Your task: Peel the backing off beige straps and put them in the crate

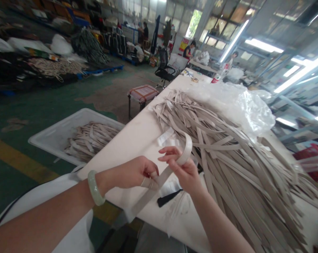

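Left hand point(131, 172) pinched on beige strap point(163, 177) near folded end, right hand point(181, 170) fingers clamped on same strap — bent into loop, held just above white table point(127, 147). Big pile of loose straps point(227, 158) right of hands, plastic sheet point(227, 105) behind — more straps point(91, 138) in white bin point(56, 135) beside table

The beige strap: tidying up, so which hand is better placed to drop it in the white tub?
Left, probably: the left hand pinches the strap nearer the white tub; the right hand sits farther away.
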`<state>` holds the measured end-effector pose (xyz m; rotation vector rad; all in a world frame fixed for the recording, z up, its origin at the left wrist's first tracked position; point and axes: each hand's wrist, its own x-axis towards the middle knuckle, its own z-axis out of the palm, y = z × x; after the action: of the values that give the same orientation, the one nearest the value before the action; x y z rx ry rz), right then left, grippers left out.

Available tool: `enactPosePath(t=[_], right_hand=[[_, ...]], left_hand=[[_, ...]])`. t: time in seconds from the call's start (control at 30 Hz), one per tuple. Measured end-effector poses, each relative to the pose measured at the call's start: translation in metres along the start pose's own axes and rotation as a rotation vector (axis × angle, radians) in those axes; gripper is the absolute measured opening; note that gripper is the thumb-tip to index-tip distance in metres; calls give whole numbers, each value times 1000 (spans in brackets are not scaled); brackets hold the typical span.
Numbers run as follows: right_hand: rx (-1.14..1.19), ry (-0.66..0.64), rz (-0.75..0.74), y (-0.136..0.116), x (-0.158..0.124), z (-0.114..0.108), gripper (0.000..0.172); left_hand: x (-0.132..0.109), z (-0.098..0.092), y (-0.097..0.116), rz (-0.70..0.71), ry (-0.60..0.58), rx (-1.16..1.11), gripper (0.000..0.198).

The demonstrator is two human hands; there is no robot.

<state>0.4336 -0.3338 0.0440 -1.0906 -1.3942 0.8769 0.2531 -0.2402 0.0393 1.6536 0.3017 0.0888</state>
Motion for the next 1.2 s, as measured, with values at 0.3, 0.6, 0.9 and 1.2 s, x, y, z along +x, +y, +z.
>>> enactPosePath(t=[0.3, 0.6, 0.9, 1.2], right_hand=[[221, -66, -60, -15, -9, 5, 45], [82, -69, 16, -12, -9, 5, 45], [61, 188, -13, -13, -1, -14, 45], [277, 332, -25, -24, -1, -17, 32]], left_hand=[[-6, -1, 0, -24, -46, 78, 18], [4, 0, -3, 2, 139, 35, 24], [9, 0, -3, -17, 172, 7, 32], [14, 0, -5, -71, 227, 84, 38]])
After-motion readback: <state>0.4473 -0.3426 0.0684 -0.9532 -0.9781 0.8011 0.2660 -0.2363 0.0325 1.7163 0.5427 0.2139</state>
